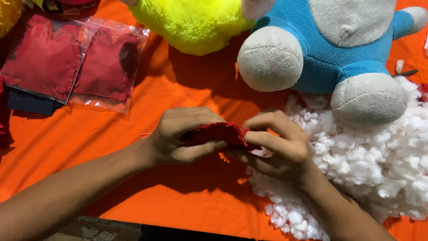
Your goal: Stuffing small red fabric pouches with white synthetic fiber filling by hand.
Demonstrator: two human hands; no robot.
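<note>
Centrally, left hand and right hand pinch a small red fuzzy fabric piece between closed fingers, above orange cloth. White loose stuffing crowds the right edge; blue plush toy sits just behind. Open cloth lies left.

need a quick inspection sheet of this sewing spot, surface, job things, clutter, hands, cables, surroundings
surface: orange cloth covers the work area, creased, partly in shadow
job's things: small red fabric piece held between both hands; white stuffing pile on the right
clutter: two clear bags of red fabric pieces at upper left; blue and white plush toy and yellow plush toy along the top
hands: left hand shut on the red fabric piece; right hand pinching its other edge
cables: nothing seen
surroundings: dark edge below the cloth, too dim to identify
</note>
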